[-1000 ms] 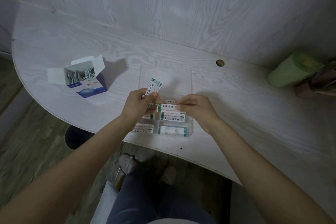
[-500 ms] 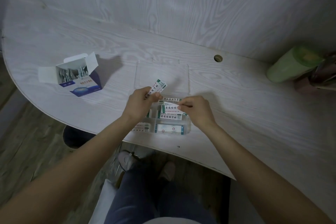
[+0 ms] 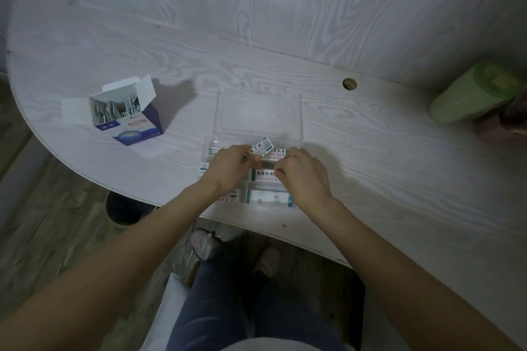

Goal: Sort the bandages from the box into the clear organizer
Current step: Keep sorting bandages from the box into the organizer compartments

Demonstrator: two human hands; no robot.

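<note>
Bandage box (image 3: 125, 117), far left on the wood-grain table (image 3: 370, 151): flaps open, wrapped strips standing inside, well apart from organizer. My left hand (image 3: 228, 171) over organizer's left side, thumb & fingers pinching one wrapped bandage (image 3: 263, 146), tilted up-right above the far row. Clear organizer (image 3: 256, 111) at table's near edge, lid laid open behind it; bandages lying flat in several compartments, incl. one in the near-right cell (image 3: 269, 198). My right hand (image 3: 303, 177) over the right side, fingers curled, tips on the mid-right bandage (image 3: 263, 174); whether gripping it, can't tell. Cable hole (image 3: 349, 83) beyond. Green cylinder (image 3: 470, 97) on its side, far right.
</note>
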